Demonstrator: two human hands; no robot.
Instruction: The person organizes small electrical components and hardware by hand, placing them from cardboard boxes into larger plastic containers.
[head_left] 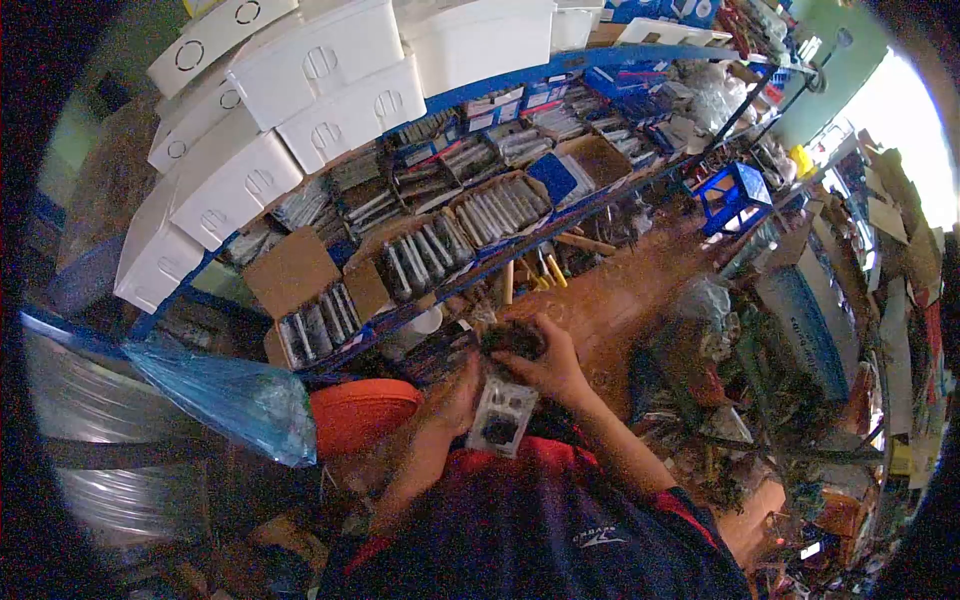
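Observation:
Near the middle of the head view, my right hand [548, 362] closes its fingers round a dark object [512, 341], too dim to identify. My left hand [462, 385] is just left of it, beside a clear plastic package [501, 416] with dark parts inside. The package hangs below the dark object, in front of my chest. Shadow and blur hide the fingers of my left hand, so its grip on the package cannot be made out.
A blue shelf [590, 205] holds open cardboard boxes [425, 262] of packaged items, with white boxes [345, 110] stacked above. A red-orange container [362, 412] and blue plastic wrap [235, 400] are at the left. A blue stool [738, 197] stands farther back right.

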